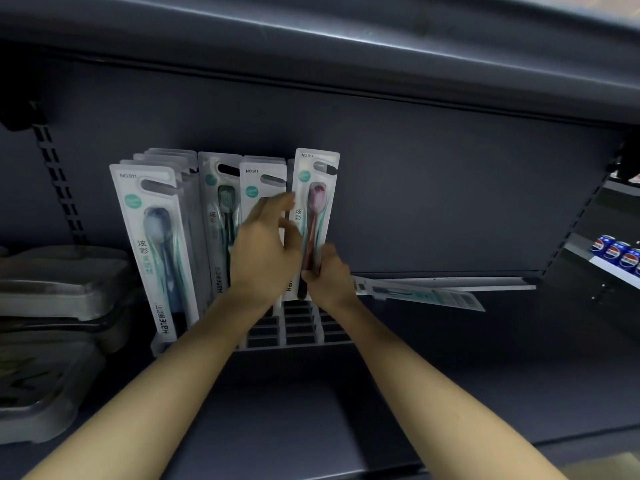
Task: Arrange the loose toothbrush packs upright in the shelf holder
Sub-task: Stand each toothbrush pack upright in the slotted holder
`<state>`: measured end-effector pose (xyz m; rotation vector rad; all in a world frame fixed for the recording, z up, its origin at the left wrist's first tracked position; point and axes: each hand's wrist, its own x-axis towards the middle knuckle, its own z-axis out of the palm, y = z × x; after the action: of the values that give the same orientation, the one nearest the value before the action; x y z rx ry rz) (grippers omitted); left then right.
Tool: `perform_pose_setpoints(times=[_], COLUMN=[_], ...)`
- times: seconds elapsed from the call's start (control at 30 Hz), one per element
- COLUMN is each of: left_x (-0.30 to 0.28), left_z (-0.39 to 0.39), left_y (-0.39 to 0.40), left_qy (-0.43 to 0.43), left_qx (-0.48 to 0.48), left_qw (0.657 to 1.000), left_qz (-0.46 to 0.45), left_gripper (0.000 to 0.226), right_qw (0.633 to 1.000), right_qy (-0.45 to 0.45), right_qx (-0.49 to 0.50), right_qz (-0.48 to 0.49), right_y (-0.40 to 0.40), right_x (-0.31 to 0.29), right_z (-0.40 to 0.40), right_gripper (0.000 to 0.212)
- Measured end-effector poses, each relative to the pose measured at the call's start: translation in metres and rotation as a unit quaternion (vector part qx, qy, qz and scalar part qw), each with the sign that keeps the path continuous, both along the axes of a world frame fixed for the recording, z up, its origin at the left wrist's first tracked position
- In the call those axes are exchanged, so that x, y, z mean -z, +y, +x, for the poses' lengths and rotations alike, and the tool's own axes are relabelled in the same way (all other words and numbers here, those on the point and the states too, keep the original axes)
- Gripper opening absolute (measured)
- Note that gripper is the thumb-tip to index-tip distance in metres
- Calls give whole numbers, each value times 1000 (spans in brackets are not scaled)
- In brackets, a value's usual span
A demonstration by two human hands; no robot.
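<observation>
A white slotted shelf holder [301, 336] stands on the dark shelf. Several toothbrush packs stand upright in it, the nearest a blue-brush pack [156, 251] at the left. A pack with a pink brush [317, 202] stands upright at the right end of the row. My right hand [329, 275] grips its lower part. My left hand [265, 251] is blurred, its straight fingers reaching against the neighbouring upright packs [258, 181] just left of the pink one. One loose pack [419, 294] lies flat on the shelf to the right of the holder.
Stacked grey lidded trays [59, 299] sit at the left on the same shelf. A shelf board [346, 36] hangs close overhead. Blue drink cans [616, 254] stand on a neighbouring shelf at the far right. Several front slots of the holder hold nothing.
</observation>
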<state>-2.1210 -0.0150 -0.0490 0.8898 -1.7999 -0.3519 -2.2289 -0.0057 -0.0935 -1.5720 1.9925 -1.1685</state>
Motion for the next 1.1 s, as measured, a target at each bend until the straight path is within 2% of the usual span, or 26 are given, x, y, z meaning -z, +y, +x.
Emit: perform_pose_setpoints(times=[0.1, 0.3, 0.57, 0.73, 0.9, 1.1], left_x=[-13, -23, -18, -18, -20, -19], left_z=[-4, -12, -16, -18, -19, -19], left_y=[-4, -4, -3, -3, 1, 2], left_qy=[-15, -34, -30, -10, 5, -9], left_qx=[-12, -6, -4, 6, 26, 33], left_qw=[999, 999, 1000, 1000, 998, 998], left_qz=[-37, -14, 2, 25, 52, 60], left_gripper=[47, 56, 53, 52, 53, 56], right_qw=[1000, 1000, 1000, 1000, 1000, 1000], right_qy=[-3, 12, -1, -4, 5, 17], right_qx=[-1, 0, -10, -12, -14, -17], right_qz=[1, 8, 4, 4, 11, 9], right_y=[2, 1, -3, -3, -6, -12], right_x=[-1, -1, 4, 4, 4, 7], right_z=[1, 0, -4, -3, -2, -4], right_gripper=[20, 14, 13, 13, 25, 26])
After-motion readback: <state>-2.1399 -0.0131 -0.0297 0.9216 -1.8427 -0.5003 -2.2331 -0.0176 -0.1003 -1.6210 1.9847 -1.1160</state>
